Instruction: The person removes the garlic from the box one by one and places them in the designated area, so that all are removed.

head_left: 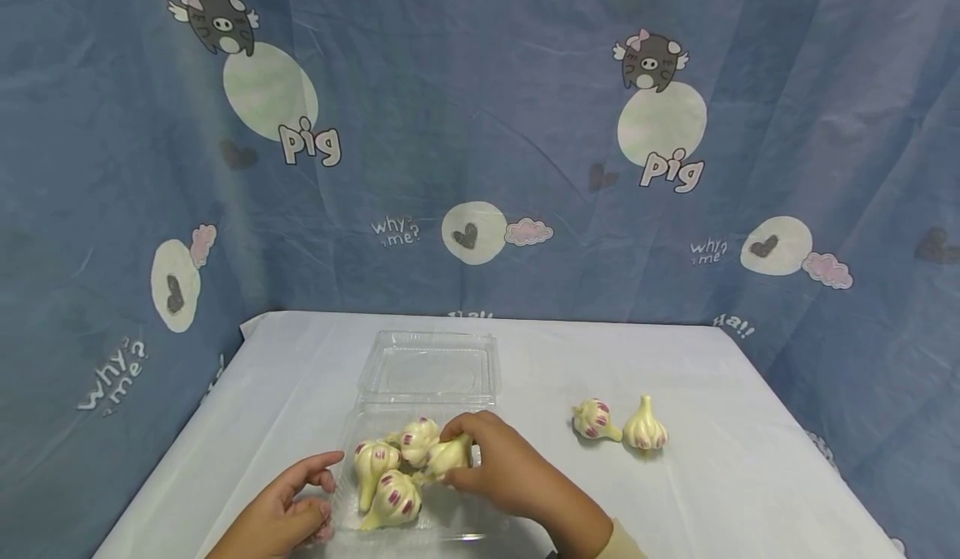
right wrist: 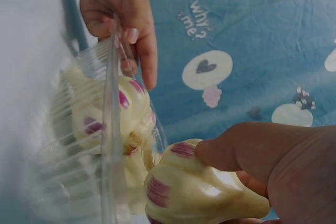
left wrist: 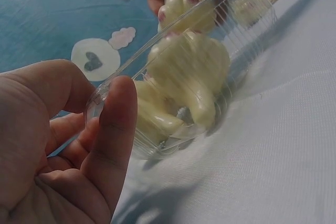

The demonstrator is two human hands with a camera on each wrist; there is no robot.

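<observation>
My right hand grips a garlic bulb, white with purple patches, thumb on one side and fingers on the other. It is over the right part of a clear plastic container, whose hinged lid lies back. Three more garlic bulbs sit inside: one at the back, one at the left and one at the front. At the container's left side, my left hand pinches the rim between thumb and finger, which the left wrist view shows closely.
Two garlic bulbs lie to the right on the white tablecloth, one on its side and one with its stem up. The container's lid spreads toward the back. A blue printed curtain hangs behind and beside the table.
</observation>
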